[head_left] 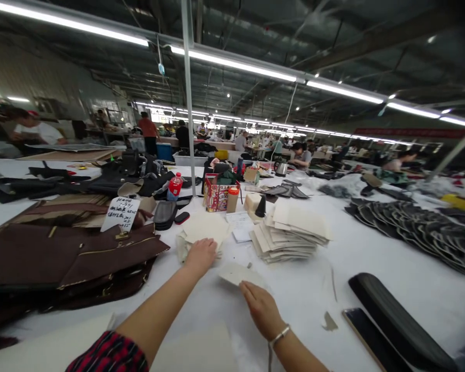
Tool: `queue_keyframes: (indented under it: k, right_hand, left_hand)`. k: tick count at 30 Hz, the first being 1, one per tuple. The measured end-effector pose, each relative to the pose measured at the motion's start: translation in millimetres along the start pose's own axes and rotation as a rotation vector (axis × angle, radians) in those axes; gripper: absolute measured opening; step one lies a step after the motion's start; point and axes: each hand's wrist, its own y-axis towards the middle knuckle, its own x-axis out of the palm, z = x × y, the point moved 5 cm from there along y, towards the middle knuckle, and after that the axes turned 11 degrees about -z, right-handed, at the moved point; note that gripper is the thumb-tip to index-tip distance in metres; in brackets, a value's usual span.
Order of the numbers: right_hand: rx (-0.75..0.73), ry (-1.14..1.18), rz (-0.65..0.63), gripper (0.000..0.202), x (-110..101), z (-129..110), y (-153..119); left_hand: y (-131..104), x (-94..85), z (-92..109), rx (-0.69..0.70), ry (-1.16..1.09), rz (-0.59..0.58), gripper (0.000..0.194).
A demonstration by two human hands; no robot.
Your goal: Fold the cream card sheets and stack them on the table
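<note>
My left hand [201,256] rests on the near right edge of a low pile of cream sheets [205,228], its fingers laid over the top. In my right hand [261,307], thumb and fingers pinch the near edge of a single cream sheet [240,274], held a little above the white table. To the right of the pile stands a taller, uneven stack of cream sheets [290,235]. Between the two lies a small white notepad [241,227] with writing on it.
Brown leather bag pieces [70,253] with a handwritten tag [120,214] lie left. A red-capped bottle [174,187] and a patterned box [217,194] stand beyond. At right are a long black padded piece [395,320], a phone [372,338] and overlapping dark pieces [414,232].
</note>
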Motion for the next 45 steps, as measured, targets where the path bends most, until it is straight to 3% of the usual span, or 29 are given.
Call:
queue_keyframes:
  k: [4,7,11,15,18,21,24,27,32,35,40,45]
  right_hand:
    - [0.253,0.254,0.236,0.034,-32.8,28.0,9.8]
    - [0.519,0.633,0.412,0.031,-52.2,59.9,2.4]
    - [0.636,1.198,0.412,0.035,-38.8,75.8,-2.5]
    - [0.654,1.385,0.352,0.040,-10.8,75.7,1.0]
    - [0.688,1.246,0.288,0.040,9.9,82.5,3.9]
    - [0.704,0.827,0.254,0.039,19.9,94.4,2.7]
    - [0.575,0.326,0.246,0.038,15.4,91.7,10.2]
    - [0.410,0.030,0.267,0.036,-1.0,65.2,36.6]
    - [0.082,0.001,0.171,0.035,-21.9,-6.0,121.7]
    - [0.123,0.028,0.060,0.028,-13.1,-21.0,160.2]
    - [0.169,0.042,0.030,0.023,1.8,-13.1,168.2]
    - [0.084,0.057,-0.007,0.033,2.6,-5.9,161.3]
  left_hand:
    - [7.1,-8.6,-19.0,-0.012,-0.024,-0.009,0.024]
    - [6.2,-26.3,-35.9,-0.115,-0.045,0.044,0.029]
    - [9.8,-28.3,-40.2,-0.180,-0.073,0.016,0.022]
    - [15.3,-17.0,-31.5,-0.205,-0.047,0.002,0.027]
    - [20.9,-15.5,-32.0,-0.255,-0.005,-0.004,0.040]
    - [27.8,-16.9,-35.9,-0.263,0.026,-0.062,0.042]
    - [33.9,-16.2,-37.2,-0.217,0.051,-0.124,0.030]
    - [39.0,-12.3,-37.0,-0.188,0.059,-0.177,0.023]
    - [42.7,-9.4,-36.5,-0.223,0.034,-0.196,0.024]
    - [42.3,-9.8,-37.3,-0.220,0.005,-0.147,0.025]
    - [40.3,-7.3,-61.9,-0.213,-0.046,-0.095,0.036]
    - [33.8,-6.9,-93.2,-0.035,-0.115,-0.224,0.077]
